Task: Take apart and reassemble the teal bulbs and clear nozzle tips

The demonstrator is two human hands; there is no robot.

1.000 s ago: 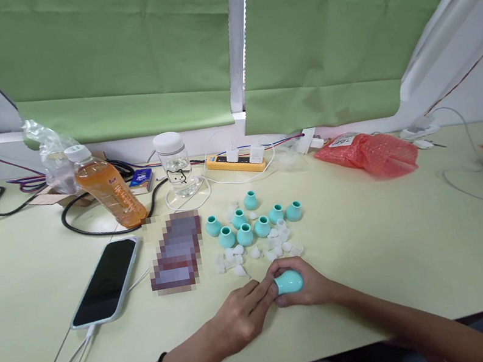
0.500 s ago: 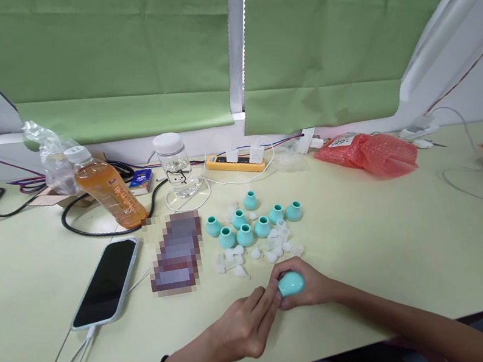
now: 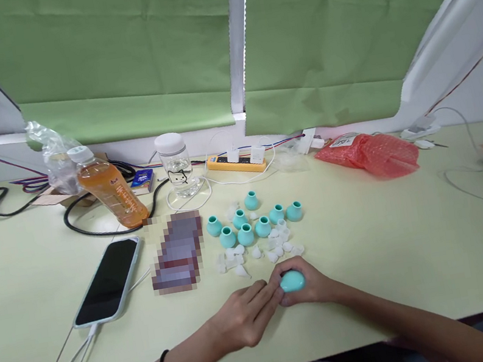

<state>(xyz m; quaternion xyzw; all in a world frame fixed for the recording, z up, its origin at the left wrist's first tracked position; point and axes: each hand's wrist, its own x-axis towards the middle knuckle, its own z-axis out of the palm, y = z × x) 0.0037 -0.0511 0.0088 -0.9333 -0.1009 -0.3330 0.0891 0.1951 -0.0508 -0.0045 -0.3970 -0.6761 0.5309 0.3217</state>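
My right hand (image 3: 308, 287) is curled round a small teal rubber bulb (image 3: 292, 281) near the table's front edge. My left hand (image 3: 243, 316), with a black band on its wrist, has its fingers pressed together at the bulb's left end; what they pinch there is hidden. Just beyond the hands lie several small white plastic pieces (image 3: 257, 251). Behind those stand several more teal bulbs (image 3: 249, 224), openings up.
A phone (image 3: 107, 280) on a white cable lies at the left, beside a blurred dark packet (image 3: 178, 251). Farther back are an orange drink bottle (image 3: 111, 190), a clear jar (image 3: 176, 164), a yellow power strip (image 3: 235, 163), black cables and a red bubble-wrap bag (image 3: 369, 153).
The hands stay together at the bulb with only small finger shifts; the bulb has turned slightly in my right hand.
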